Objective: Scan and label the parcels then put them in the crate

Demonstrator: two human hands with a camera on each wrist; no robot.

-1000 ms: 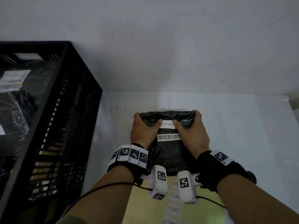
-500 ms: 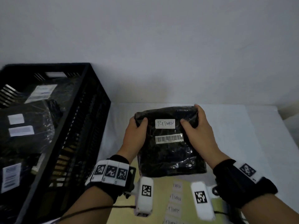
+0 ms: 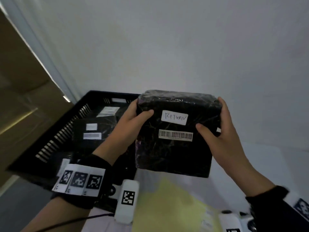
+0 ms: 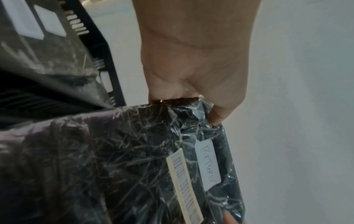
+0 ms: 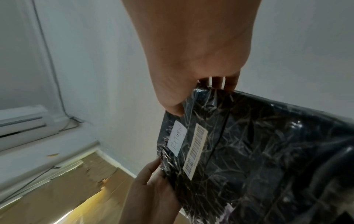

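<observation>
Table point(image 3: 260, 164): white top, bottom right of the head view. Yellow sheet point(image 3: 168, 205): flat on the table at the near edge, small white stickers point(image 3: 208, 222) on its right part, blurred. Wall point(image 3: 167, 44): plain white, behind the table. Wooden floor point(image 5: 63, 186): right wrist view, white skirting along the wall. Cable point(image 5: 47, 60): thin, running down the wall to the floor.

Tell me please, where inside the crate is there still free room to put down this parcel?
No bare crate floor shows. Parcels already lie along its middle and far end, so the held parcel, gripped by the left hand and right hand, must go on top of them. The near end is hidden behind the left wrist.
</observation>
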